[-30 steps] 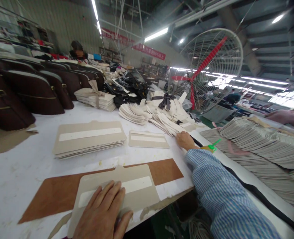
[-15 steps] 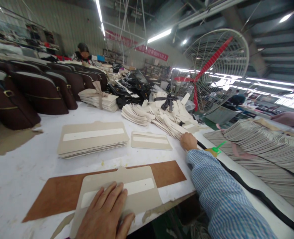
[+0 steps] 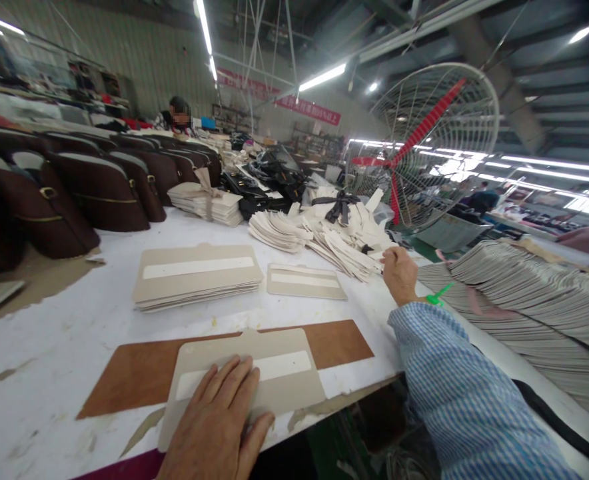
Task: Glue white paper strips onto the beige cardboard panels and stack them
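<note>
My left hand (image 3: 224, 413) lies flat, fingers stretched, on a beige panel (image 3: 284, 393) with a rounded tab and a white strip across it. That panel rests on a brown board (image 3: 139, 380) near the table's front edge. My right hand (image 3: 399, 275) is at the right side of the table, its fingers curled inward beside the ends of a spread of white strips (image 3: 342, 247); what its fingertips hold, if anything, is too small to make out. Beyond the board are a stack of similar panels (image 3: 199, 287) and a smaller beige panel (image 3: 304, 285).
Dark brown bags (image 3: 97, 193) stand in rows at the left. A tied bundle of pale pieces (image 3: 209, 203) and black items (image 3: 269, 180) lie behind. A large fan (image 3: 424, 147) stands back right. Grey pieces (image 3: 534, 313) are stacked at the right. Further back sits a person (image 3: 177, 117).
My right hand has moved slightly right and up, its wrist now raised beside the strips. My left hand stays flat on the panel. The view has shifted slightly.
</note>
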Action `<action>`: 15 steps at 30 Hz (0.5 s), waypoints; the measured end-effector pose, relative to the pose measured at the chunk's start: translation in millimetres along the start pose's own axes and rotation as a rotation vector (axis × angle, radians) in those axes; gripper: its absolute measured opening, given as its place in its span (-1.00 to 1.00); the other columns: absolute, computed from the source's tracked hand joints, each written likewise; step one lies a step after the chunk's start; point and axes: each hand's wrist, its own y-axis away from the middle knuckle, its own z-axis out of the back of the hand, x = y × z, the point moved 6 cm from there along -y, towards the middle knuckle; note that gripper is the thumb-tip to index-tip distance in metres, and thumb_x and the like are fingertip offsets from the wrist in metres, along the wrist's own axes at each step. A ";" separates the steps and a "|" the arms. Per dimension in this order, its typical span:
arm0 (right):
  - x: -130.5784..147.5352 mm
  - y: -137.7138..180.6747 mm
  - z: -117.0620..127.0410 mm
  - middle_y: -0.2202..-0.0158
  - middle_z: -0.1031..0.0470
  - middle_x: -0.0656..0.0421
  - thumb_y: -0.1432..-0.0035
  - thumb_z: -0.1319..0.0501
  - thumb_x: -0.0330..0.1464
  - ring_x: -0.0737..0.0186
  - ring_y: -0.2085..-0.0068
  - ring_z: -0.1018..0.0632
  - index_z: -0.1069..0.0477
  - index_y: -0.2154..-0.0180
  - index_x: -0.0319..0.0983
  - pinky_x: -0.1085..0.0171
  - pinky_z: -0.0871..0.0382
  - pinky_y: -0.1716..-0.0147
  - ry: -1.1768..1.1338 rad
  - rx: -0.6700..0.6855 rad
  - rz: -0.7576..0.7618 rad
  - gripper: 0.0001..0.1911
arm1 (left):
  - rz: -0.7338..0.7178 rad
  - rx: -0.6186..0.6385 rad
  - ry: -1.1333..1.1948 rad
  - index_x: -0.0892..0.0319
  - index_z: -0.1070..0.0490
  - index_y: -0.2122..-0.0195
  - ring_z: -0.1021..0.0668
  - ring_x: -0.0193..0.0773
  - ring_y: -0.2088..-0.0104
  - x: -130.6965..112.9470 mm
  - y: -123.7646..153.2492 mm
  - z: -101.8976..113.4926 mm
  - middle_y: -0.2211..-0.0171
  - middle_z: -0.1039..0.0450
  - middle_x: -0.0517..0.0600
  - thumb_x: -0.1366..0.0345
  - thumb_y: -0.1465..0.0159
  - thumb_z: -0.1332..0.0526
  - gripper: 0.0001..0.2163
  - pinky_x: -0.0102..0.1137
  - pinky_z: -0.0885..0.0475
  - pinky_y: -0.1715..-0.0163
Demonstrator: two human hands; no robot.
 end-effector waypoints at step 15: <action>129.2 235.8 21.1 0.48 -0.50 0.20 -0.40 -0.19 -0.02 0.34 0.52 -0.47 -0.54 0.34 -0.19 0.34 -0.32 0.52 -0.752 1.221 0.297 -0.57 | 1.251 -0.314 1.507 0.12 -0.38 -0.17 -0.60 -0.36 0.49 41.6 15.7 44.0 0.11 -0.62 0.03 -0.03 -0.17 -0.48 -0.38 -0.53 -0.44 0.66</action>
